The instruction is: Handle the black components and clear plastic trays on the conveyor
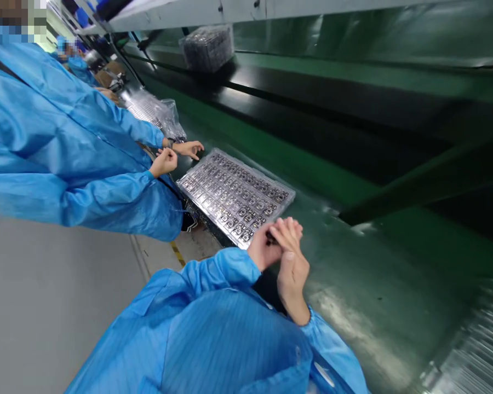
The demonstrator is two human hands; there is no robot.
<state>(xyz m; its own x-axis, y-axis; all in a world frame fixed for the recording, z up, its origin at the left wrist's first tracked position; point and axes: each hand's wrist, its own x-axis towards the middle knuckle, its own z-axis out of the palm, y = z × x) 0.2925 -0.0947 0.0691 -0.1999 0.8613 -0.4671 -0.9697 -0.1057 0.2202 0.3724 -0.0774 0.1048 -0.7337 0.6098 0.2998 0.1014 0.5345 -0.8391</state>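
Note:
My left hand [264,247] is curled with a small dark piece [271,238] at its fingers; its exact kind does not show. My right hand [292,265] is pressed up against the left from the right side, its fingers together over the same spot, so what it grips is hidden. Just beyond both hands lies a clear plastic tray [286,200] with rows of small circuit boards [246,210]. The near corner of that tray is partly covered by my left hand.
A co-worker in a blue coat [86,131] stands at the left, with hands near the tray's far end. Bagged trays [160,112] lie beyond. Stacked clear trays [209,48] sit on the dark conveyor belt [296,104]. More trays [476,345] are at lower right. A green post [414,178] rises from the bench.

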